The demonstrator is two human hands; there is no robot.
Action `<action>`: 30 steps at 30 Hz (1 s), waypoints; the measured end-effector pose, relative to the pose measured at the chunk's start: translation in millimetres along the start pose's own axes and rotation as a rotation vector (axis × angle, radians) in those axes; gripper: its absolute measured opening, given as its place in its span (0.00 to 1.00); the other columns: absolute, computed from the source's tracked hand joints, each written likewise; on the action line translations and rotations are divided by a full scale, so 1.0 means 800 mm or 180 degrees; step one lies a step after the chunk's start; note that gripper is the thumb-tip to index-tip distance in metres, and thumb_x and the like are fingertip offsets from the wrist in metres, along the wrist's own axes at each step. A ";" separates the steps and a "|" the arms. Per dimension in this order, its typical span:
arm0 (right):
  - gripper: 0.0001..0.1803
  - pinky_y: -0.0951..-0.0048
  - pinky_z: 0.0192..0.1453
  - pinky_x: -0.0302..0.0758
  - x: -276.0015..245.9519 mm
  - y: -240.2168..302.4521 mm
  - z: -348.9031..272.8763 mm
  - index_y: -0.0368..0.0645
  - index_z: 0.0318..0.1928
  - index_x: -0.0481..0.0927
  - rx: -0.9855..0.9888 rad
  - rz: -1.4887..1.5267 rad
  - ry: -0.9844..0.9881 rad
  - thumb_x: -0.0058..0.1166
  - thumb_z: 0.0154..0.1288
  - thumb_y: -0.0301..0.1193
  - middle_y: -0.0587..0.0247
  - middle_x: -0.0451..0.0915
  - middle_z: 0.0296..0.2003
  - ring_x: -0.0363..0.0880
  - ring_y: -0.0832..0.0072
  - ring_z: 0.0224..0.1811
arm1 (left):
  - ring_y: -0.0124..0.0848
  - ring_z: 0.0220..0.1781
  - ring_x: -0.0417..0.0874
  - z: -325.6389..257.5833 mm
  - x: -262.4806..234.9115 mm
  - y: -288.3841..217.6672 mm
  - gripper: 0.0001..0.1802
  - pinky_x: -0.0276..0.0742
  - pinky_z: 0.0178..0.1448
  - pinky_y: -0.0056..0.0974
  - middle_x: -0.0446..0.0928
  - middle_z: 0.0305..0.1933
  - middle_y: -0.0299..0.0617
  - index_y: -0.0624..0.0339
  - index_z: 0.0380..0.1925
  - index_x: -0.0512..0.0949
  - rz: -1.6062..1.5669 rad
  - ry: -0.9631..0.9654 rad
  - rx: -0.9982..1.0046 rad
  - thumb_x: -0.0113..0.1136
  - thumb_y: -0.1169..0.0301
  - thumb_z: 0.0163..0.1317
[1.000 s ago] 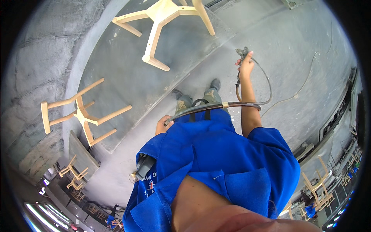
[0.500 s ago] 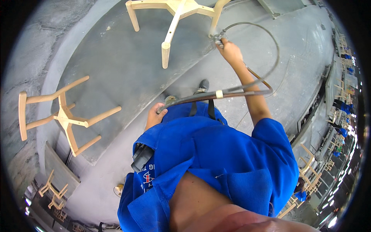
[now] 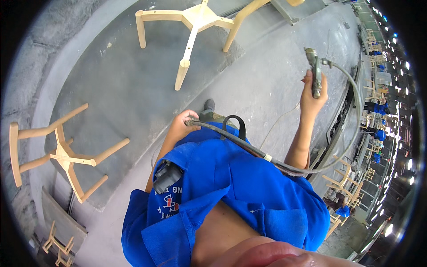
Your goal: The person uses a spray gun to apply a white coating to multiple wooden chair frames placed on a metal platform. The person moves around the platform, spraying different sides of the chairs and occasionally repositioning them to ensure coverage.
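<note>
My right hand (image 3: pixel 313 100) is closed round the handle of a metal spray gun (image 3: pixel 316 73), held upright out to the right. From the gun a dark hose (image 3: pixel 358 104) loops down and back across the front of my blue jacket. My left hand (image 3: pixel 180 127), at waist height, grips the bundled hoses (image 3: pixel 238 141) near their left end. Ahead of me is a pale wooden chair frame (image 3: pixel 199 18) with its legs spread, apart from the gun. A second wooden chair frame (image 3: pixel 64 155) lies to the left.
Under both frames is a broad grey surface (image 3: pixel 120 84) with a long straight edge. A rough grey wall (image 3: pixel 33 71) curves along the left. More wooden chair frames (image 3: pixel 349 182) and people in blue stand far to the right. Smaller frames (image 3: pixel 58 238) show at the lower left.
My right hand has swung the spray gun rightward, away from the far chair frame's leg. The hose loop has shifted right and down. My left hand still grips the hoses.
</note>
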State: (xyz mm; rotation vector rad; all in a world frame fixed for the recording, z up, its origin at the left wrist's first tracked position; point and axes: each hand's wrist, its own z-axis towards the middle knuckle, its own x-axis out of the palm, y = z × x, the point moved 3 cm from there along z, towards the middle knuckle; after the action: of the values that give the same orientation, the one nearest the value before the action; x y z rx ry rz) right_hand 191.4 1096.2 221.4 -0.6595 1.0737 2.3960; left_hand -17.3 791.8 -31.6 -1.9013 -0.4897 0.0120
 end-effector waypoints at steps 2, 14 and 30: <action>0.14 0.76 0.34 0.77 0.029 -0.040 -0.009 0.35 0.47 0.83 0.0585 0.0339 0.0222 0.65 0.69 0.33 0.66 0.82 0.28 0.80 0.82 0.28 | 0.21 0.36 0.82 -0.007 0.003 -0.011 0.20 0.74 0.43 0.30 0.85 0.32 0.37 0.59 0.44 0.78 0.0059 -0.0031 -0.0016 0.78 0.76 0.52; 0.19 0.81 0.16 0.58 0.172 -0.128 -0.049 0.37 0.44 0.83 0.2131 0.2285 0.2091 0.59 0.73 0.44 0.64 0.80 0.22 0.73 0.83 0.19 | 0.20 0.33 0.77 -0.007 0.086 -0.078 0.15 0.72 0.40 0.30 0.82 0.31 0.31 0.57 0.38 0.79 0.0533 -0.0544 -0.0656 0.76 0.75 0.53; 0.39 0.78 0.17 0.61 0.332 -0.299 -0.247 0.40 0.43 0.80 0.4514 0.2097 0.2933 0.37 0.74 0.67 0.62 0.79 0.24 0.80 0.73 0.22 | 0.24 0.31 0.77 0.022 0.134 -0.064 0.22 0.72 0.37 0.33 0.80 0.28 0.35 0.59 0.37 0.82 0.0760 -0.1272 -0.1200 0.79 0.55 0.52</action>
State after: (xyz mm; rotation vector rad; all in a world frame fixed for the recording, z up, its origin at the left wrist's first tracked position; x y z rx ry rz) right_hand 161.6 1139.1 -183.8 -0.8493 3.1572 0.8885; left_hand 60.0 859.1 31.3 -2.3320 -0.5564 0.4948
